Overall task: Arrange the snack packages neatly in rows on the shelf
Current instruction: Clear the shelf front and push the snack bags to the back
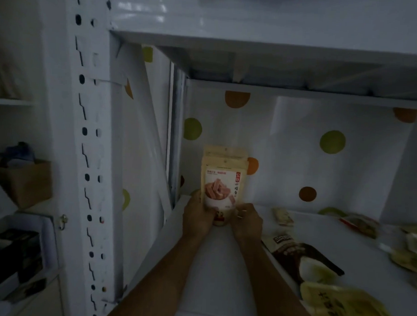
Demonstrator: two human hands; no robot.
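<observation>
Your head camera looks forward and slightly down into the shelf (224,266), close, toward its back left corner.

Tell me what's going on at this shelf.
A person is lining up snack packages. The left hand and right hand grip the lower sides of a cream snack pouch, standing it upright near the back left corner of the shelf. Matching pouches already stand right behind it. To the right, a dark brown pouch and yellow packages lie flat, not yet sorted.
</observation>
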